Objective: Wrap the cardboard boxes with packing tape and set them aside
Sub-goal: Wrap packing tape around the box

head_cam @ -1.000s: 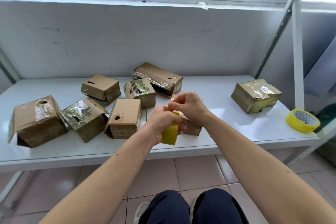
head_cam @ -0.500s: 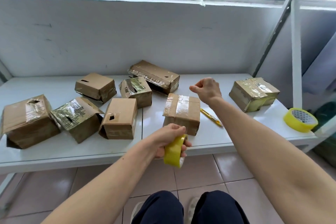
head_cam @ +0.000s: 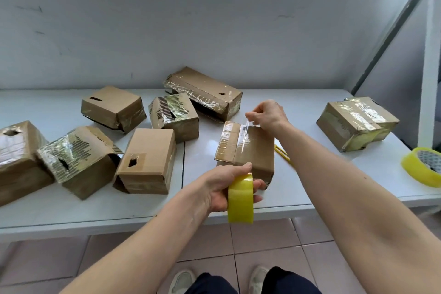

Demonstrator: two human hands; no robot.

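While L hand (head_cam: 223,187) on tape roll (head_cam: 240,198), R hand (head_cam: 269,116) w/ strip end over box (head_cam: 248,148).

A white table (head_cam: 71,212) stands against a scuffed white wall (head_cam: 214,31) on tiled floor (head_cam: 262,241).

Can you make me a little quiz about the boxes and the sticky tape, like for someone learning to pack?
1. Which hand grips the yellow tape roll: the left hand or the right hand?
2. True or false: the stretched tape strip runs across the top of the box in front.
3. Where does the spare tape roll lie?
   A. on the floor
   B. at the table's right end
   C. on top of a box

Key: 1. the left hand; the right hand pinches the strip's far end. 2. True. 3. B.
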